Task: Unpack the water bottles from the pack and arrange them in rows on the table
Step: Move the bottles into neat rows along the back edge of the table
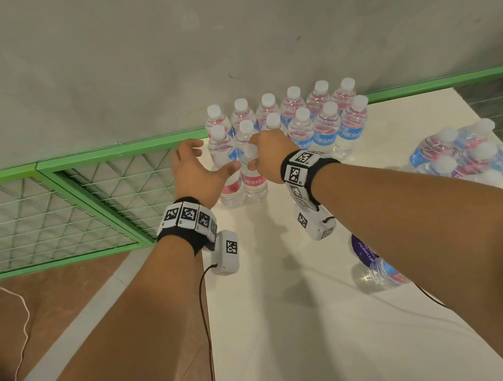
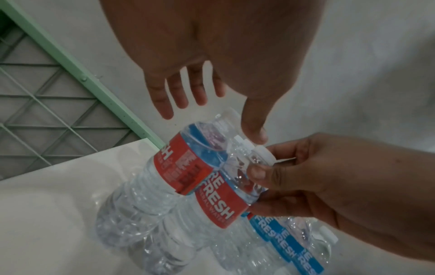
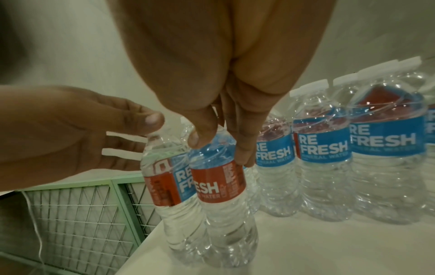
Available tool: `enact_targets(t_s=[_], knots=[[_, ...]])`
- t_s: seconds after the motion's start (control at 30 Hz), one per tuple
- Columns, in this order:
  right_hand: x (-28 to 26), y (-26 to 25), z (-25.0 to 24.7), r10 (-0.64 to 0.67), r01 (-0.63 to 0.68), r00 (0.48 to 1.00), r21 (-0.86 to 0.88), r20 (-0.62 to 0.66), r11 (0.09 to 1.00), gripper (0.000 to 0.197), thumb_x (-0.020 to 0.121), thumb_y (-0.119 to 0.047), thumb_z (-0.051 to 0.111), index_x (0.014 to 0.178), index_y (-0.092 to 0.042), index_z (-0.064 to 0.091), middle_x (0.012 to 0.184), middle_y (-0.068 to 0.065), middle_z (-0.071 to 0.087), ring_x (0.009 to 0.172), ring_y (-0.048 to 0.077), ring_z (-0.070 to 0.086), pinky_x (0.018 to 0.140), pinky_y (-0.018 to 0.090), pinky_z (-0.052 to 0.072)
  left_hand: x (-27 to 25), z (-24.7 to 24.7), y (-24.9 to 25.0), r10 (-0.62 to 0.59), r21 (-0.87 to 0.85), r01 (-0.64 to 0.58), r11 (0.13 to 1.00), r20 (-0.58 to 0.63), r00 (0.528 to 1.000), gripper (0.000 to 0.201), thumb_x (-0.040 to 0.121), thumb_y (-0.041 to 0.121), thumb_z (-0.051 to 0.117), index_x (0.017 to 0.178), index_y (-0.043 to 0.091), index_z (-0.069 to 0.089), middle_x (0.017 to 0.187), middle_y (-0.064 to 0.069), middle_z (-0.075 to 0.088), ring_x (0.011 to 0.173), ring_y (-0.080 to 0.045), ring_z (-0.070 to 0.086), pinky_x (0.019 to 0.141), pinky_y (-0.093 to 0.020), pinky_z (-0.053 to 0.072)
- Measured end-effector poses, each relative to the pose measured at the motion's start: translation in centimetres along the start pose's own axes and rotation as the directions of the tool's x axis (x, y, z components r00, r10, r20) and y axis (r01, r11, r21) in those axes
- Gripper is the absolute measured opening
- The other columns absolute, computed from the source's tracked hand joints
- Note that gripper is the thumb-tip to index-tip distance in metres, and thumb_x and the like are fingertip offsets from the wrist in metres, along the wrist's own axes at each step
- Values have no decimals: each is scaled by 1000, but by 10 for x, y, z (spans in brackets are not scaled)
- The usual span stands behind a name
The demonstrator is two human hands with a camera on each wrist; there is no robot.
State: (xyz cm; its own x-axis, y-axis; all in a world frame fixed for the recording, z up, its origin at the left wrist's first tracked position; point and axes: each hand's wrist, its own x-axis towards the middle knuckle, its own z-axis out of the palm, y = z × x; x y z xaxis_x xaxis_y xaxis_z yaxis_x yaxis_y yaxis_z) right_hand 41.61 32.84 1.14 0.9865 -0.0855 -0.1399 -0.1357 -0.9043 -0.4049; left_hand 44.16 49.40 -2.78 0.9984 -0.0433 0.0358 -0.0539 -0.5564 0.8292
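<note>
Two rows of clear water bottles (image 1: 302, 123) stand at the back of the white table (image 1: 299, 331). In front of them, at the left end, two more stand side by side. My right hand (image 1: 270, 151) grips the right bottle (image 3: 219, 182) by its neck and shoulder from above. My left hand (image 1: 197, 169) is open with spread fingers beside the left bottle (image 3: 169, 178), its thumb at that bottle's top. The shrink-wrapped pack (image 1: 468, 152), with several bottles still in it, lies at the table's right edge.
Another bottle (image 1: 380, 270) lies on its side under my right forearm. The table's left edge runs just left of the two front bottles. Beyond it stand a green wire-mesh panel (image 1: 50, 215) and a brown floor with a thin cable (image 1: 22, 325).
</note>
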Motion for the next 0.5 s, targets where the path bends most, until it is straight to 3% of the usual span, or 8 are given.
enact_targets(t_s=[0.1, 0.23, 0.37, 0.43, 0.5], knots=[[2, 0, 0, 0, 0, 1000, -10, 1, 1000, 25, 86, -19, 67, 106, -5, 62, 99, 12, 64, 90, 28, 63, 76, 35, 53, -1, 3, 9, -11, 144, 9, 990, 8, 1000, 66, 60, 49, 87, 104, 17, 51, 111, -1, 52, 99, -19, 55, 83, -32, 48], [2, 0, 1, 4, -3, 1000, -37, 14, 999, 27, 86, -20, 66, 108, -6, 61, 102, 13, 63, 92, 29, 62, 73, 32, 48, 3, 1, 9, 1, 102, -9, 995, 77, 997, 37, 71, 25, 84, 96, 18, 58, 97, 3, 59, 84, -16, 60, 64, -23, 53], [4, 0, 2, 8, -7, 1000, -40, 18, 999, 26, 86, -22, 66, 106, -6, 61, 101, 13, 63, 90, 29, 62, 71, 32, 48, 7, -6, 0, 18, 3, -19, 1000, 158, 987, 35, 71, 10, 82, 98, 24, 64, 97, 7, 68, 93, -13, 65, 87, -36, 56], [5, -1, 2, 12, -11, 1000, -40, 22, 999, 26, 87, -22, 66, 107, -6, 61, 101, 13, 63, 90, 29, 62, 72, 33, 49, 6, -8, -2, 33, -27, -28, 999, 202, 979, 37, 74, 3, 78, 103, 22, 66, 100, 5, 69, 95, -11, 65, 93, -36, 55], [5, -1, 2, 13, -12, 999, -48, 30, 999, 26, 87, -21, 65, 107, -7, 60, 101, 12, 62, 91, 28, 62, 71, 32, 48, 5, -8, -2, 56, -33, -50, 998, 215, 975, 42, 73, 7, 80, 108, 23, 63, 109, 5, 63, 98, -12, 61, 95, -36, 53]])
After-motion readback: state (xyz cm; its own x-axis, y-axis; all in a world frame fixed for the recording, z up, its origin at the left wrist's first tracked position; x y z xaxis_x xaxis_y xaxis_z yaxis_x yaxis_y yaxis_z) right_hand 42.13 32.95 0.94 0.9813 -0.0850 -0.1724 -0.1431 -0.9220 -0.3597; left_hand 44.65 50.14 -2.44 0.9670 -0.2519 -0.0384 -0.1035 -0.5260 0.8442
